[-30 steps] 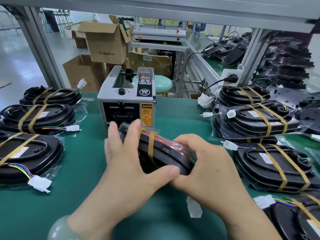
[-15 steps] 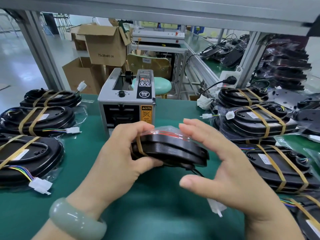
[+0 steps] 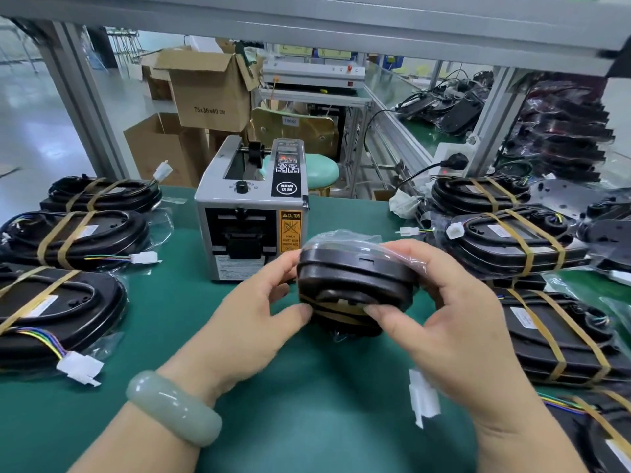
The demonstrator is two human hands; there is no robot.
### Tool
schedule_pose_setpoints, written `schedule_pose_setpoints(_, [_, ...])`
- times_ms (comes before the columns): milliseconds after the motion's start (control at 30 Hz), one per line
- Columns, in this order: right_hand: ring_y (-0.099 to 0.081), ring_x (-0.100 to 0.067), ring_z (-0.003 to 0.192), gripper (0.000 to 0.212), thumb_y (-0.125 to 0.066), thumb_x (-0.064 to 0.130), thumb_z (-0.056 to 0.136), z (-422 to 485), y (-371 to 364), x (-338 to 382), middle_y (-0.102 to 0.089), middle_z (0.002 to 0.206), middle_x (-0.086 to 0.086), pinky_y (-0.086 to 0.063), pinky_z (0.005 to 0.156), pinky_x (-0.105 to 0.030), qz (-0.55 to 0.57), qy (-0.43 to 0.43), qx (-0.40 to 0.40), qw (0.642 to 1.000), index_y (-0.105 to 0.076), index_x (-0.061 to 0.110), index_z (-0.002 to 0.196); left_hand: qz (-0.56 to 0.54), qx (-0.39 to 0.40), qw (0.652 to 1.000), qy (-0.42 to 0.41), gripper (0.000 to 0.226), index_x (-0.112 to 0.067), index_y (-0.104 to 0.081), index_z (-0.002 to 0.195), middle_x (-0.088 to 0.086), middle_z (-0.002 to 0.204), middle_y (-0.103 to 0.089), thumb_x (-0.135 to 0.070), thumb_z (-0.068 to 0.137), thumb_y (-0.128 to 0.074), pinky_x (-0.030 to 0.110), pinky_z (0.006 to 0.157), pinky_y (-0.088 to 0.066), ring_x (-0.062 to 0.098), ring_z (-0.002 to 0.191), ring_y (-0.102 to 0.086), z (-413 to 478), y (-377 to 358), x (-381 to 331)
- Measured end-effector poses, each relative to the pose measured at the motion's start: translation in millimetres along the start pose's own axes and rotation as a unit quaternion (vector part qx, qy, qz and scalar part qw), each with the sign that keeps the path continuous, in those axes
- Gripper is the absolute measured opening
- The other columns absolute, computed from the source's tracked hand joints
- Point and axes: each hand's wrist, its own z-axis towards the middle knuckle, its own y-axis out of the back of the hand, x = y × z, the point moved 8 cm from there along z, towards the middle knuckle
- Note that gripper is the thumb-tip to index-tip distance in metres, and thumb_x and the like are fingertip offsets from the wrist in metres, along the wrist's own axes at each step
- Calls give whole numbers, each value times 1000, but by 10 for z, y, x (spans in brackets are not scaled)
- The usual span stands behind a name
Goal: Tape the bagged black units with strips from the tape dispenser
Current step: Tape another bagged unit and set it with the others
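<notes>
A bagged black unit (image 3: 355, 278) is held end-on above the green mat, just in front of the grey tape dispenser (image 3: 251, 213). My left hand (image 3: 252, 322) grips its left end, thumb underneath and fingers curled over the top. My right hand (image 3: 450, 308) grips the right end, thumb pressed on a tan tape strip on the underside. A white connector (image 3: 423, 401) hangs below on its wire. No cut strip shows at the dispenser's outlet.
Taped bagged units lie in rows at the left (image 3: 71, 233) and at the right (image 3: 512, 240). Cardboard boxes (image 3: 208, 93) and a green stool (image 3: 321, 169) stand behind the bench. Aluminium frame posts (image 3: 82, 97) flank the mat.
The unit has been turned from side-on to end-on towards me. My right hand, which was open beside it, has closed on its right end. Both hands sit slightly further right.
</notes>
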Motion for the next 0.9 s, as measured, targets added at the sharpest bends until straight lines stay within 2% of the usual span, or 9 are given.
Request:
schedule_pose_setpoints(67, [-58, 0, 106, 46, -73, 15, 68, -31, 19, 108, -63, 112, 20, -39, 93, -11, -83, 35, -32, 995, -61, 27, 111, -63, -102, 989, 82, 35, -34, -63, 112, -14, 104, -72, -6, 91, -59, 18, 74, -52, 5, 99, -67, 5, 245, 87])
schedule_pose_setpoints(133, [-56, -2, 104, 48, -72, 15, 66, -31, 14, 158, -58, 109, 23, -34, 95, -7, -159, 48, -46, 985, -63, 23, 113, -164, -224, 946, 168, 13, -25, -66, 94, -8, 75, -74, -13, 93, -59, 16, 50, -50, 4, 65, -69, -24, 475, 219])
schedule_pose_setpoints(167, [-55, -4, 103, 49, -73, 14, 65, -32, 1, 159, -57, 107, 23, -33, 96, -7, -181, 50, -45, 981, -65, 21, 112, -198, -266, 922, 199, 7, -22, -65, 88, -7, 64, -70, -18, 92, -61, 14, 43, -46, 3, 52, -64, -25, 558, 266])
schedule_pose_setpoints(233, [-53, -6, 103, 51, -77, 9, 62, -46, -14, 151, -56, 106, 20, -32, 96, -7, -202, 47, -43, 977, -66, 19, 110, -247, -305, 888, 241, 12, -18, -63, 79, -8, 51, -62, -21, 91, -63, 11, 38, -40, 0, 40, -54, 19, 653, 305])
schedule_pose_setpoints(333, [-52, -10, 103, 53, -80, 7, 59, -58, -29, 137, -60, 107, 13, -31, 96, -7, -218, 33, -39, 975, -66, 20, 109, -280, -301, 869, 275, 18, -15, -60, 74, -8, 44, -58, -18, 92, -60, 8, 37, -38, -2, 34, -49, 115, 665, 299])
schedule_pose_setpoints(500, [-52, -12, 102, 55, -82, 6, 57, -61, -43, 138, -61, 107, 10, -31, 95, -8, -223, 19, -27, 974, -66, 20, 108, -286, -304, 860, 293, 21, -12, -57, 75, -7, 42, -57, -14, 95, -53, 8, 36, -38, -2, 32, -50, 238, 685, 293])
schedule_pose_setpoints(667, [-52, -11, 101, 53, -80, 8, 58, -61, -53, 142, -61, 106, 11, -31, 94, -8, -226, 15, -22, 974, -65, 21, 107, -271, -322, 858, 294, 17, -10, -58, 79, -1, 65, -59, -14, 95, -53, 8, 34, -38, -1, 32, -53, 296, 723, 346])
schedule_pose_setpoints(900, [-52, -12, 99, 55, -81, 6, 56, -64, -54, 148, -61, 104, 11, -31, 93, -8, -225, 11, -28, 974, -65, 21, 106, -218, -346, 867, 285, 14, -12, -57, 79, 0, 71, -64, -17, 93, -58, 9, 34, -40, -1, 35, -56, 354, 814, 422])
